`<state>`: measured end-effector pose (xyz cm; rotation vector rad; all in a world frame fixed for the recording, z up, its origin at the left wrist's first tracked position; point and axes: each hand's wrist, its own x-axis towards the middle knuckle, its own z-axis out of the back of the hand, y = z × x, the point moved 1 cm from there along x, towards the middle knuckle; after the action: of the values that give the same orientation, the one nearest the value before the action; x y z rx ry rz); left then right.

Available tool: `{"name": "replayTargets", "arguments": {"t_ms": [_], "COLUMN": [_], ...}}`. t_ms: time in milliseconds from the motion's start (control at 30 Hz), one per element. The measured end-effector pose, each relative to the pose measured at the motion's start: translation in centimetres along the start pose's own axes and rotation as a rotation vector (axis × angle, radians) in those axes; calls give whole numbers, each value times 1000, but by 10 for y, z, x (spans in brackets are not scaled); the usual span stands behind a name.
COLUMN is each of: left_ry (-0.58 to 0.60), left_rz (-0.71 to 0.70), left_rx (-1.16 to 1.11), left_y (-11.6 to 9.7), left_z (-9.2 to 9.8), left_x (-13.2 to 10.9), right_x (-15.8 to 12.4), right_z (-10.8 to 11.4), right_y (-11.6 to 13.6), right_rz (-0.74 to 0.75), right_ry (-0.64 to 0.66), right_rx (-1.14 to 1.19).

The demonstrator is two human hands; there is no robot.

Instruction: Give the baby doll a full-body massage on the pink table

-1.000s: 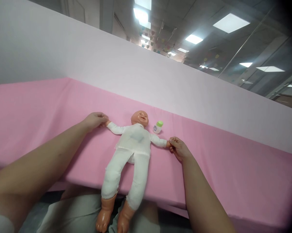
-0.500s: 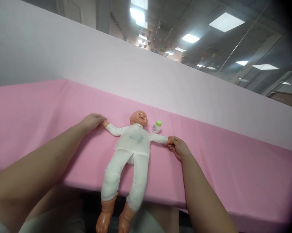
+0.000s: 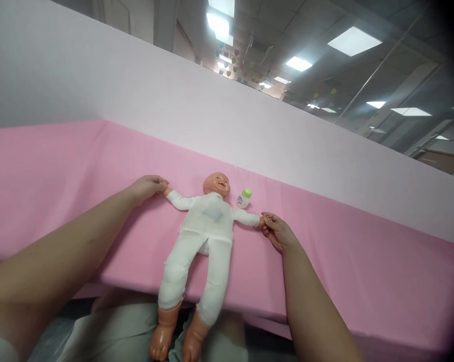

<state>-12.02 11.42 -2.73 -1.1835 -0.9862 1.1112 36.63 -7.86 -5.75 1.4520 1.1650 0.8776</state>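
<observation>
A baby doll (image 3: pixel 207 219) with a white cloth body lies on its back, arms stretched out sideways and legs hanging over the near edge of the pink surface. Its plastic feet point toward me. My left hand (image 3: pixel 150 188) is closed around the doll's hand on the left. On the other side, the fingers of my right hand (image 3: pixel 278 231) pinch the doll's other hand. A small clear bottle (image 3: pixel 244 198) with a green cap stands by the doll's head, above its right-side arm, and neither hand touches it.
The pink-covered table (image 3: pixel 347 261) runs across the view. A white partition (image 3: pixel 181 105) rises behind it, with glass above showing ceiling lights. My legs (image 3: pixel 113 327) are below the table's near edge.
Both hands keep hold of the doll's hands, with the arms only slightly shifted. The camera view has moved a little, and more of my legs shows below.
</observation>
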Motion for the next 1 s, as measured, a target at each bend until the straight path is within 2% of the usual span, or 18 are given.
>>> {"name": "replayTargets", "arguments": {"t_ms": [300,533,700,833,933,1000], "left_ry": [-67,-106,-28,-1,97,168], "left_rz": [-9,17,42,62,40,23], "left_rx": [32,44,-68,-164,-296,-304], "left_y": [-4,-5,-4,-11,-19,-23], "left_z": [-5,-5,0,0,-6,-12], "left_x": [-5,-3,-1,-6,-12,-17], "right_x": [0,8,9,6,2,1], "right_z": [-5,-5,-1,-3,-10,-16], "right_y": [-3,-5,-4,0,5,7], "right_rz": [-4,1,-33,-17,29,64], "right_ry": [-64,-161,-159,-124,-74,-27], "right_rx": [-121,-110,-49,15,71,118]}}
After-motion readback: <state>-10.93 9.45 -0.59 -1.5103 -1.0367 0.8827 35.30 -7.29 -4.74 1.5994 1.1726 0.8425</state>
